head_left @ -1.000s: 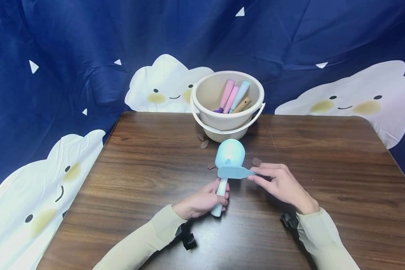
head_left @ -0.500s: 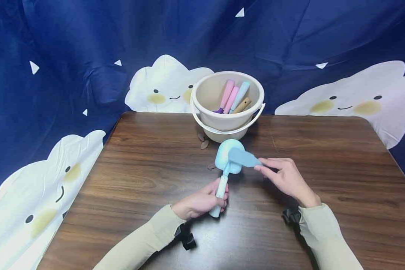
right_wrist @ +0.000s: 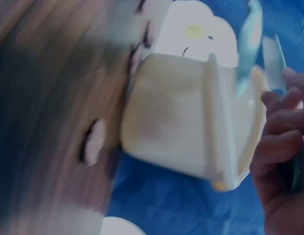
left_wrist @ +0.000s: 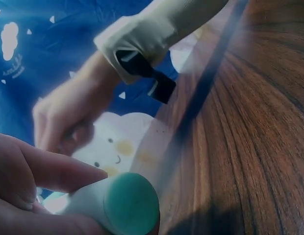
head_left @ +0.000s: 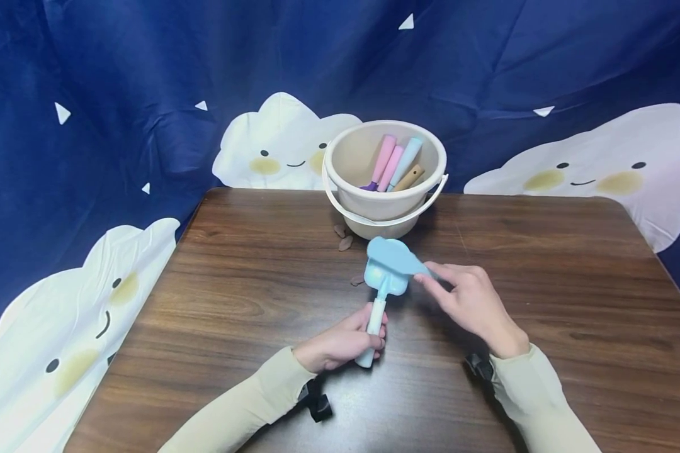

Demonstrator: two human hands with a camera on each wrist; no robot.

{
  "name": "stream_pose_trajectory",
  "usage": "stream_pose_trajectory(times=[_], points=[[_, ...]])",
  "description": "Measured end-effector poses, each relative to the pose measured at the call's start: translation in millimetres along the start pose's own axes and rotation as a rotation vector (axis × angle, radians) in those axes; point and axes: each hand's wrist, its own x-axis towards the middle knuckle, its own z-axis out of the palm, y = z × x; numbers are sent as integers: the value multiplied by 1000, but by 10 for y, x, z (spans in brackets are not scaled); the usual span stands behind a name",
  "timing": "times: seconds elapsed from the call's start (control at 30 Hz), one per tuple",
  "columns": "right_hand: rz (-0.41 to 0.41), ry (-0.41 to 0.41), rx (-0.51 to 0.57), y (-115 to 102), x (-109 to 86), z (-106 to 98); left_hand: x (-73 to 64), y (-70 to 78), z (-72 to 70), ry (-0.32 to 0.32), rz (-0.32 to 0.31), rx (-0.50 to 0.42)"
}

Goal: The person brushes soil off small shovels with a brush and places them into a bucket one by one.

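In the head view my left hand grips the pale handle of a light blue shovel. Its rounded blade points toward the bucket. My right hand pinches the narrow end of a flat blue cloth-like piece between thumb and fingers. That piece lies slantwise across the blade and hides its upper part. The left wrist view shows the handle's green end cap beside my left fingers. In the right wrist view the shovel appears blurred, in front of the bucket.
A cream bucket with a white bail stands at the table's back edge, just beyond the shovel. Pink, light blue and tan handles stick up inside it. Several small brown flakes lie on the wooden table near its base.
The blue piece has swept up from the neck of the shovel over the blade, tilting as it goes. My right hand has shifted with it, while the left hand stays nearly still.
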Motion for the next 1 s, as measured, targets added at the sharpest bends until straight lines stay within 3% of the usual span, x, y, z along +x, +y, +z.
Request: stream_pose_trajectory(times=[0.1,0.2,0.5,0.77,0.87,1.0], points=[[-102,-76,-34,-117,-2,6,6,-6,5,19,-1,10],[-134,-152,-86,-205,-6,2,7,-7,5,33,-1,16],[32,-222,-129,-175,73,-57,-8,-51,-15,5,-19,-14],[239,-167,-121,-32,98,-67,-26,-104,14,-12,-43,-47],[223,-145,-72,-16,37,-5,-16,-98,20,-4,-53,-67],[112,-176,8,9,-66,75,6,-75,-7,20,-59,-141]])
